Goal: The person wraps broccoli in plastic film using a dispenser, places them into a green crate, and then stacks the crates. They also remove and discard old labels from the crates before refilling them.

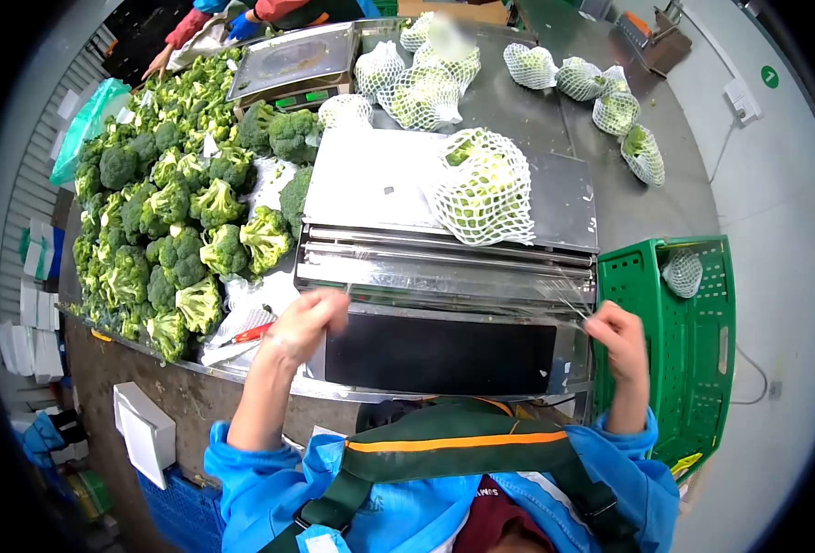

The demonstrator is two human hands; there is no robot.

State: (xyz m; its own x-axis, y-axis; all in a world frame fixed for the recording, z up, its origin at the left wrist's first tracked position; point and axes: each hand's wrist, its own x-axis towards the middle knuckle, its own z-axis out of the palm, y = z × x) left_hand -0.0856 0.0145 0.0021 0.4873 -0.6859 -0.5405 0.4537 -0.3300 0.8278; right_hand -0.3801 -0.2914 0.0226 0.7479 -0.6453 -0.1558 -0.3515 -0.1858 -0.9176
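Observation:
Clear plastic film (444,274) stretches across the metal rollers of a wrapping machine (446,247) in front of me. My left hand (308,321), slightly blurred, is closed at the film's left end. At its right end my right hand (617,334) pinches the film, which is drawn into creases there. Beyond the rollers, a broccoli bundle in white foam netting (483,187) lies on the machine's top plate, next to a white sheet (370,180). Between my forearms is the machine's black pad (439,358).
Loose broccoli (163,230) is heaped at left, near a red-handled knife (253,333). A scale (292,66) and several netted bundles (421,92) stand behind. A green crate (665,341) at right holds one netted piece. Another person's gloved hand (243,25) shows at top.

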